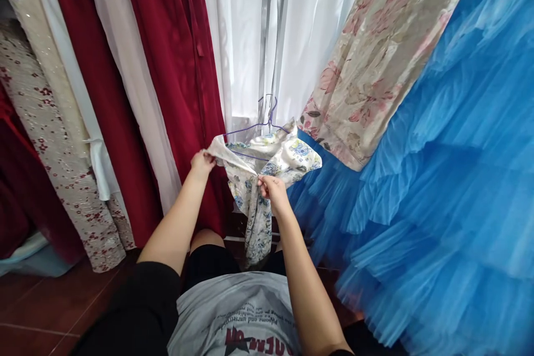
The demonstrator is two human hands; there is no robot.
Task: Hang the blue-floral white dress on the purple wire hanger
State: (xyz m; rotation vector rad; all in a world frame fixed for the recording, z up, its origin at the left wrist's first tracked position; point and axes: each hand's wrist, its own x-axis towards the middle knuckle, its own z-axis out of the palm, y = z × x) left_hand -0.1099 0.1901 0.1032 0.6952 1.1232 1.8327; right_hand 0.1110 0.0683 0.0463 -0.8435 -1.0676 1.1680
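well, left hand (202, 162) and right hand (272, 190) pinch the floral garment (258, 214) — uneven tugging could slide it off the purple hanger (269, 123).

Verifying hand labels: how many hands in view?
2: the left hand holds the floral garment at its left end; the right hand pinches its edge near the middle. Some fingers are partly hidden; no other hand shows.

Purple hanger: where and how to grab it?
Probably best to pinch the purple hanger at its neck, just below the hook, coming from above: that part stands bare over the floral garment, while the left hand and right hand hold the garment's near edge.
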